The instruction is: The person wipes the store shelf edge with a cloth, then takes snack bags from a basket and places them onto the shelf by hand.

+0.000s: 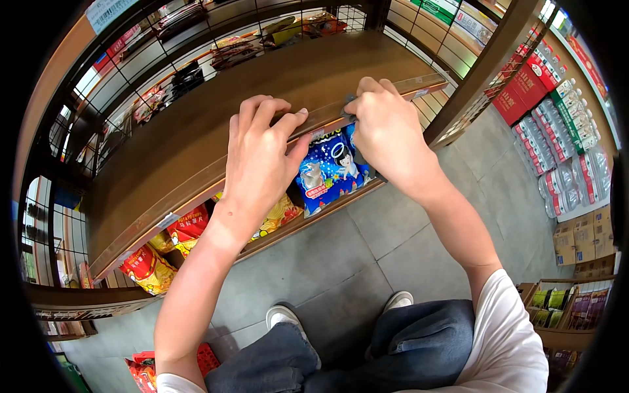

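Note:
My left hand (259,150) rests at the front edge of a brown shelf board (216,105). Its fingers are bent but apart over the top, and the thumb is below the edge; it holds nothing. Farther right along the same edge, my right hand (388,128) is closed in a fist on a small piece of grey cloth (349,106), mostly hidden by the fingers. Below the board, between my hands, stands a blue snack bag (333,171) with a cartoon figure. Red and yellow potato chip bags (188,229) sit on the lower shelf by my left forearm.
Black wire mesh (196,62) backs the shelf, with snack packets (236,52) behind it. A brown post (485,72) rises at the right. Packs of bottled water (557,187) and cardboard boxes (585,236) line the far right. A red package (141,370) lies low at the left.

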`<state>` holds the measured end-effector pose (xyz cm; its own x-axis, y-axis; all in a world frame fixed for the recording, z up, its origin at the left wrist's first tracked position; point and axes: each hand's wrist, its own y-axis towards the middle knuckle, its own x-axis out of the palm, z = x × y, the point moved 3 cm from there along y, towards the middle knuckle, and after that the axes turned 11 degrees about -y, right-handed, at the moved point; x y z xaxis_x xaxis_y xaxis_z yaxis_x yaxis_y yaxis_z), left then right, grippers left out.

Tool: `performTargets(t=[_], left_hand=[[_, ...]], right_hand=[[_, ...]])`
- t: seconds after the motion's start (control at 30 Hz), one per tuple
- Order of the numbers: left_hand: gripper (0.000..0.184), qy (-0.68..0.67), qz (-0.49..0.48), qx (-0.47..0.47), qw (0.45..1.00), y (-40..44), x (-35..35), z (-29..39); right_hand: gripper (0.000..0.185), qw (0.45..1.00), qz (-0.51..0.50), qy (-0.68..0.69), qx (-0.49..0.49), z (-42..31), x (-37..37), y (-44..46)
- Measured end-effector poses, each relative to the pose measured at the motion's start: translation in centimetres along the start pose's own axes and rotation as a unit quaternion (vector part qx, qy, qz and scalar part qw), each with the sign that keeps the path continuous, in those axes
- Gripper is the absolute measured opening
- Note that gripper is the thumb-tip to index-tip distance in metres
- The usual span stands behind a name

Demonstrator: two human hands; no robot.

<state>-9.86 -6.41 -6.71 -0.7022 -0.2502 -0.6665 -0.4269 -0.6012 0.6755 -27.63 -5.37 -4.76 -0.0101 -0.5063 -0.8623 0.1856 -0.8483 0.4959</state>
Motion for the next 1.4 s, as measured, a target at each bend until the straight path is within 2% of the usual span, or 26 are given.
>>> performTargets(t=[0.37,0.47,0.53,0.7,0.77,0.9,1.4], left_hand=[[0.033,-0.002,0.004,0.003,1.0,0.0,0.1,0.2],[0.033,-0.001,0.006,0.006,1.0,0.0,0.1,0.2],[0.032,-0.006,0.009,0.008,1.0,0.0,0.1,0.1],[0.032,-0.019,0.011,0.008,1.0,-0.1,0.2,0.0],[0.031,-0.023,0.011,0.012,1.0,-0.2,0.3,-0.2],[0.031,-0.016,0.007,0.013,1.0,-0.2,0.3,-0.2],[0.03,-0.035,-0.039,-0.019,0.998,0.1,-1.0,-0.2]], right_hand=[[0.024,0.993,0.016,0.101,-0.054,-2.1,0.1,-0.5],[0.023,0.983,0.014,0.179,-0.027,-1.0,0.1,0.0],[0.023,0.971,-0.037,0.235,0.037,-0.1,0.1,0.6],[0.023,0.974,0.006,0.224,0.017,-0.7,0.5,0.4],[0.023,0.972,0.006,0.233,-0.038,-1.6,0.2,0.3],[0.024,0.978,0.023,0.19,-0.087,-3.0,0.1,-0.1],[0.022,0.99,-0.042,0.136,0.008,-2.2,0.0,0.1]])
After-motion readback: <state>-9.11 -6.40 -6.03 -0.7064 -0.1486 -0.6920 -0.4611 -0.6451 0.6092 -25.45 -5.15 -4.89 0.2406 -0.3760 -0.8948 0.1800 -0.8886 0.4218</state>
